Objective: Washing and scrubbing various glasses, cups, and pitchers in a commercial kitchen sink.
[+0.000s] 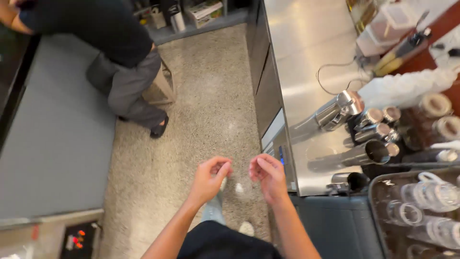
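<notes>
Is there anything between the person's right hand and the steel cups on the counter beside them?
Nothing visible stands between. The right hand hangs empty over the speckled floor, left of the counter edge. The nearest steel cup lies on its side on the counter, with only bare steel surface between.

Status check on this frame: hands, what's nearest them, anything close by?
Left hand and right hand empty, fingers curled, raised over speckled floor. Steel counter edge just beside right hand. Another person stands farther off.
</notes>
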